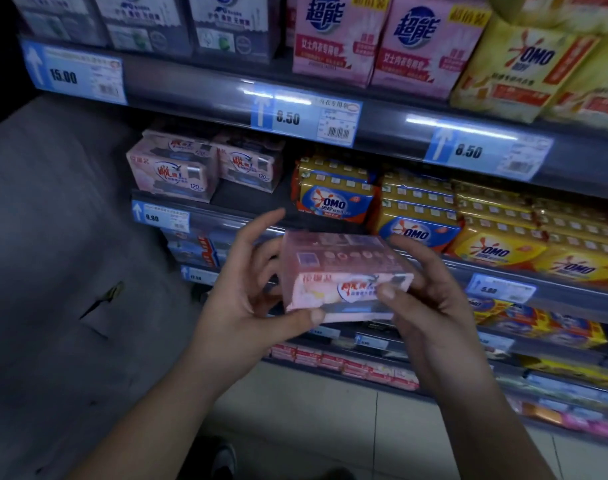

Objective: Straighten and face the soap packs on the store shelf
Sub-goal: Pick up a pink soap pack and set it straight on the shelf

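Both hands hold one pink soap pack (340, 271) in front of the shelves, its printed front facing me and tilted. My left hand (247, 289) grips its left end, thumb under the lower edge, index finger raised off it. My right hand (430, 296) grips the right end with the thumb on the front label. Two matching pink soap packs (172, 171) (250, 164) stand on the second shelf at the left. A gap of bare shelf (250, 199) lies between them and the OMO packs.
Stacked yellow and blue OMO soap packs (416, 209) fill the second shelf to the right. Pink cartons (333, 36) and yellow OMO bags (524, 64) stand on the top shelf. Price rails (302, 117) edge each shelf. Lower shelves hold more packs. Grey wall at left.
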The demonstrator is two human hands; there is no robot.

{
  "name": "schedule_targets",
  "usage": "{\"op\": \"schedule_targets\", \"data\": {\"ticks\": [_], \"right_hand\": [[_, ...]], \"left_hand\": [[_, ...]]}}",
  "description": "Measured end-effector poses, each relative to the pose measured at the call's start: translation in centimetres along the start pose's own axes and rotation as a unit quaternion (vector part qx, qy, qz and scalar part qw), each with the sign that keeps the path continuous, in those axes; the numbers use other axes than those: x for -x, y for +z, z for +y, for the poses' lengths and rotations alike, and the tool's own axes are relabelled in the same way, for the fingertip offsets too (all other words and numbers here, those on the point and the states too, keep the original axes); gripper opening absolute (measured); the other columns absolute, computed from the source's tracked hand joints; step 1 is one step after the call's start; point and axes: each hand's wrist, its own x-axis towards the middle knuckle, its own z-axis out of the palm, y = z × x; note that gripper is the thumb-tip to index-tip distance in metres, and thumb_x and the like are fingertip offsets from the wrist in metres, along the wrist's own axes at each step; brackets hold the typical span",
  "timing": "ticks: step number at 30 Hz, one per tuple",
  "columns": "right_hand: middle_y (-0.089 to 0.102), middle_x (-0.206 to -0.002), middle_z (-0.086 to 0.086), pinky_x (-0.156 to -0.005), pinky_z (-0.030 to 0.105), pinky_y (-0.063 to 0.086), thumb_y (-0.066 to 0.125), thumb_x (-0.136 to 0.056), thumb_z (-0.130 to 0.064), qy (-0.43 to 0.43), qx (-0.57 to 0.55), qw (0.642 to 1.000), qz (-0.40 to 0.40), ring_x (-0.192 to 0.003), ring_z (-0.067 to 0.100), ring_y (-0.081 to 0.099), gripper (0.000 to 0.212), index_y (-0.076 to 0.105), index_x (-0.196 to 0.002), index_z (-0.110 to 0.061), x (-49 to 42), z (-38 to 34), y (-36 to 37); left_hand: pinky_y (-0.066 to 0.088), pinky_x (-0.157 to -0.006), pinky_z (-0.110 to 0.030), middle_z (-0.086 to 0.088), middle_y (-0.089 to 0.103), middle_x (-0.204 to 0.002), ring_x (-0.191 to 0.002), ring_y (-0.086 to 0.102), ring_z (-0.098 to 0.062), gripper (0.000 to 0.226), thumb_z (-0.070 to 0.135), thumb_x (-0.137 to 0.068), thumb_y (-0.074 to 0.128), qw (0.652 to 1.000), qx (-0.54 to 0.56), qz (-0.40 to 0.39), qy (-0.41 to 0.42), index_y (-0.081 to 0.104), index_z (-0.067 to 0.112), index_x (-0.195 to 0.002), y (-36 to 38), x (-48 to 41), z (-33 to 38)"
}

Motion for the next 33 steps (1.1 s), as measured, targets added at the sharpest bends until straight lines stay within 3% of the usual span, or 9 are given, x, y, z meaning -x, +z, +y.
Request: {"op": "schedule_targets", "data": {"ticks": [2,6,9,14,18,21,24,27,33], "right_hand": [[0.078,-0.106,0.002,-0.087,0.050,0.061,0.087,-0.072,-0.041,0.005,0.044,0.997,0.056,-0.108,0.028,0.073,0.054,0.070,-0.119,-0.022,0.1,0.2,0.8],[0.078,-0.107,-0.003,-0.067,0.029,0.061,0.071,-0.083,-0.061,0.026,0.065,0.993,0.090,-0.099,0.019,0.075,0.039,0.077,-0.107,-0.030,0.4,0.5,1.8],[0.076,-0.117,0.006,-0.072,0.037,0.055,0.059,-0.093,-0.045,0.009,0.007,0.998,0.063,-0.101,0.027,0.069,0.040,0.074,-0.123,-0.024,0.7,0.6,2.0],[0.070,-0.105,0.024,-0.065,0.025,0.054,0.065,-0.087,-0.009,-0.058,0.009,0.998,0.040,-0.090,0.023,0.064,0.042,0.074,-0.125,-0.023,1.7,0.8,3.2],[0.076,-0.111,0.006,-0.069,0.025,0.056,0.074,-0.088,-0.024,-0.076,0.014,0.997,0.029,-0.096,0.020,0.068,0.036,0.073,-0.124,-0.025,1.9,0.4,4.0],[0.074,-0.125,0.003,-0.085,0.029,0.058,0.079,-0.082,-0.048,-0.040,0.023,0.999,-0.002,-0.115,0.026,0.069,0.055,0.068,-0.131,-0.025,2.2,0.8,4.4],[0.074,-0.122,0.007,-0.086,0.031,0.058,0.075,-0.088,-0.037,-0.007,0.002,1.000,0.019,-0.116,0.029,0.069,0.045,0.066,-0.128,-0.017,2.4,1.9,5.0],[0.076,-0.113,0.003,-0.086,0.029,0.058,0.068,-0.088,-0.033,0.009,-0.028,0.999,0.018,-0.107,0.019,0.071,0.035,0.069,-0.121,-0.019,2.5,2.8,5.4],[0.078,-0.100,-0.001,-0.081,0.025,0.059,0.072,-0.088,-0.037,0.019,-0.014,0.999,0.040,-0.099,0.014,0.074,0.025,0.073,-0.109,-0.024,2.6,3.5,6.5]], "left_hand": [[0.055,-0.091,-0.031,0.002,0.059,-0.146,-0.120,0.067,-0.020,0.099,0.012,-0.071,0.090,1.000,-0.024,-0.013,-0.006,0.039,0.036,-0.153,-0.3,0.0,0.2],[0.058,-0.086,-0.026,0.003,0.072,-0.129,-0.108,0.073,-0.017,0.076,0.012,-0.070,0.089,0.998,-0.051,-0.003,-0.021,0.059,0.039,-0.135,-0.8,-0.1,0.0],[0.055,-0.091,-0.024,-0.001,0.069,-0.133,-0.117,0.069,-0.017,0.066,-0.002,-0.080,0.078,0.999,-0.009,-0.010,-0.040,0.058,0.027,-0.137,-1.7,0.0,-0.5],[0.053,-0.094,-0.022,0.004,0.071,-0.128,-0.115,0.068,-0.011,0.059,0.012,-0.087,0.068,0.991,0.098,-0.035,-0.085,0.061,0.041,-0.137,-2.9,0.8,-0.8],[0.055,-0.093,-0.025,-0.001,0.072,-0.128,-0.115,0.069,-0.016,0.062,0.009,-0.084,0.079,0.993,0.089,0.002,-0.077,0.060,0.028,-0.140,-3.2,1.0,-0.4],[0.058,-0.087,-0.027,-0.001,0.073,-0.124,-0.106,0.072,-0.016,0.070,0.015,-0.070,0.083,0.996,0.034,0.080,-0.019,0.059,0.018,-0.137,-2.8,1.1,0.3],[0.058,-0.076,-0.026,0.006,0.072,-0.112,-0.085,0.071,-0.012,0.083,0.021,-0.060,0.090,0.993,-0.041,0.108,0.039,0.057,0.029,-0.135,-2.3,1.6,1.1],[0.056,-0.072,-0.026,0.005,0.070,-0.108,-0.083,0.072,-0.013,0.088,0.026,-0.056,0.094,0.986,-0.077,0.124,0.077,0.049,0.030,-0.132,-2.2,2.0,1.8],[0.053,-0.065,-0.018,0.010,0.072,-0.095,-0.075,0.071,-0.007,0.057,0.030,-0.060,0.092,0.976,-0.115,0.167,0.077,0.056,0.042,-0.103,-2.6,2.1,1.9]]}}
